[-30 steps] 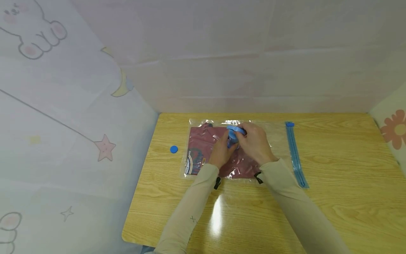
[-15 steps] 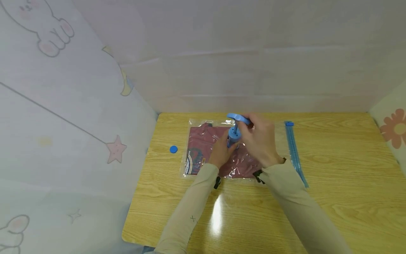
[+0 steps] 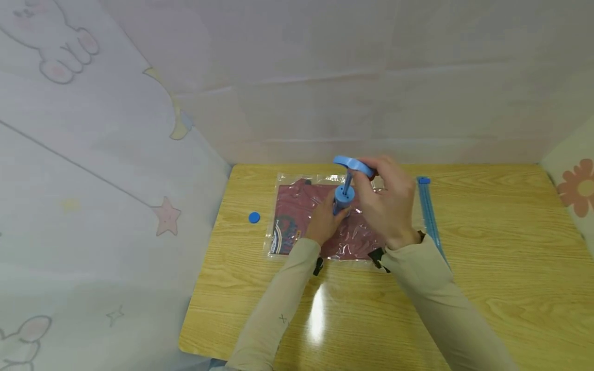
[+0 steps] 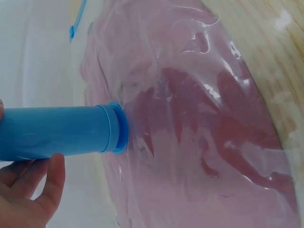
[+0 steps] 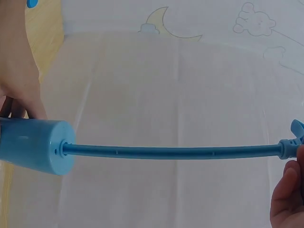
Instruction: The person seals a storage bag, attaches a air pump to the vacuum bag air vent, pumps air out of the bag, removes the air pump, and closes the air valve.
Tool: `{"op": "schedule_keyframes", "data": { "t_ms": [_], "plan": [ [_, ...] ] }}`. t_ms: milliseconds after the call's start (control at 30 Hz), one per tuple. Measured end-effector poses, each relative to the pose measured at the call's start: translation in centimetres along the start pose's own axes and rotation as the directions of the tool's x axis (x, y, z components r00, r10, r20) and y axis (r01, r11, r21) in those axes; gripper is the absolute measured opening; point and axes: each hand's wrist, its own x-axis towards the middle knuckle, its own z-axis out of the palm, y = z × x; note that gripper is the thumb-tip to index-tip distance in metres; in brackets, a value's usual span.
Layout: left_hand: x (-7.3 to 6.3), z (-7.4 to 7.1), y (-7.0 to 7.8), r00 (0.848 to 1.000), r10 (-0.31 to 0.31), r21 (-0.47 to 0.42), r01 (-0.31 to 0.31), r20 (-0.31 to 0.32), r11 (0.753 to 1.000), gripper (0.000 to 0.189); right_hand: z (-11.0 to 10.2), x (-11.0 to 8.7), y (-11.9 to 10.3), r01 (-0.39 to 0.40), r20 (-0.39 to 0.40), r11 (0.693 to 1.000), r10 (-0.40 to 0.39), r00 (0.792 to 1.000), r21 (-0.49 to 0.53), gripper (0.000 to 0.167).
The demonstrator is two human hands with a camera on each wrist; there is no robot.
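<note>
Pump [image 3: 344,196] is standing on the bag [image 3: 320,180], both hands holding it at opposite ends

The left hand [image 3: 324,222] is curling round the barrel [image 4: 57,130], seemingly steadying it against the blue collar [image 4: 122,128] on the plastic, while the right hand [image 3: 390,198] is pinching the handle [image 3: 353,164] by its right side, likely for a firm hold in line with the barrel; the rod [image 5: 175,152] is showing long between them. The bag is lying flat on the far part of the table [image 3: 501,232], a maroon garment [image 3: 297,198] filling its left and middle, perhaps giving the pump a level footing. The zip [image 3: 428,206] is running along the right end, well apart from the pump. The disc [image 3: 253,217] is lying left of the bag, probably to be out of the way
</note>
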Motion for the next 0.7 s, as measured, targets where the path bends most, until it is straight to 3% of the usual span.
{"op": "schedule_keyframes", "data": {
  "t_ms": [700],
  "plan": [
    [0.13,-0.32,0.28,0.999,-0.026,-0.016,0.027,0.019,1.0,0.061,-0.19,0.37,-0.57,0.026,-0.005,0.999,-0.026,1.0,0.026,0.009]
  ]
}}
